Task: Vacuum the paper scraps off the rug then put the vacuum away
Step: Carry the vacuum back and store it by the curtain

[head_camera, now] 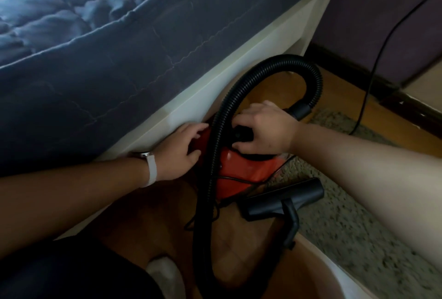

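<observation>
Seemingly the put-away step is in hand: the rug (pixel 358 215) shows no paper scraps in the part visible. The red vacuum (pixel 241 174) sits on the wooden floor (pixel 239 251), close to the white bed frame (pixel 215 83). The right hand (pixel 265 128) curls round its black top handle (pixel 242 134); the left hand (pixel 184 152) grips its rear end. Next, the looped hose (pixel 311 76), the loose nozzle (pixel 284 199) and the cord (pixel 373 78) running up the wall probably need gathering.
</observation>
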`<state>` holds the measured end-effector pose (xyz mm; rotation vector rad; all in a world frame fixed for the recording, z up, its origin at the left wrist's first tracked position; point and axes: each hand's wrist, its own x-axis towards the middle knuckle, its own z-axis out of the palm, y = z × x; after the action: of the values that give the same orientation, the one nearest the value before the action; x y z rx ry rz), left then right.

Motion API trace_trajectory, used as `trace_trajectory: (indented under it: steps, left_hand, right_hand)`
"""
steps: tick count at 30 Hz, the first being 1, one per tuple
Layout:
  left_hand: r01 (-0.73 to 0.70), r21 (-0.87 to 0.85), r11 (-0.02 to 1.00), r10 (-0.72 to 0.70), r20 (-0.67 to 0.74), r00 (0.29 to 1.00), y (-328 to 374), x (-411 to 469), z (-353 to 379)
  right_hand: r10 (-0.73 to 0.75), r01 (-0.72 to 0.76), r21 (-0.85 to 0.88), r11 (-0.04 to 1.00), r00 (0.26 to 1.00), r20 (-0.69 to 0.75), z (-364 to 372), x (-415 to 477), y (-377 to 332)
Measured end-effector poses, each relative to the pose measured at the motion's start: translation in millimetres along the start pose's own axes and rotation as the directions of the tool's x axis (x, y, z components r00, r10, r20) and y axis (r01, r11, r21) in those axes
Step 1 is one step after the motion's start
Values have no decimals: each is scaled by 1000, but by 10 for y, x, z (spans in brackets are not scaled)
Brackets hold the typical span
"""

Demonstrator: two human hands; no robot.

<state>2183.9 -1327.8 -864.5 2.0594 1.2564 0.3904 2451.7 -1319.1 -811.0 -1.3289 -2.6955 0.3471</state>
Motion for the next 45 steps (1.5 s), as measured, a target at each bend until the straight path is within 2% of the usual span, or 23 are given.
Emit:
trace_trajectory:
  steps: [3,9,13,17,25,34,40,45]
  left_hand:
    - [-10,0,1000,10,-47,999,204,-36,-72]
    - [-78,191,978,87,-38,996,555,-1,-133]
    - [-71,299,952,67,26,997,800,137,-160]
    - [-49,347,937,24,76,997,1187,177,-302]
    - [-38,406,913,-33,165,986,2313,23,-1125]
    - [-128,380,916,59,187,981,3346,181,-2449]
    - [-232,365,902,158,222,962,3692,435,-3061]
    - [-258,378,889,173,243,954,3927,674,-3056]
  right_hand:
    - [44,-43,40,998,999,-20,-36,-96,-33]
    - [75,-76,-20,997,996,-53,-182,-477,1]
    - [117,-119,-36,992,992,-39,-346,-739,71]
    - [199,-199,23,980,980,27,-640,-982,32]
    - [350,-366,100,925,926,144,-1991,-1168,-328]
    - [499,-523,85,848,842,203,-3574,-933,-791]
    - [594,-611,77,788,787,164,-4165,-801,-930]
    - [637,-646,71,760,762,118,-4440,-891,-769]
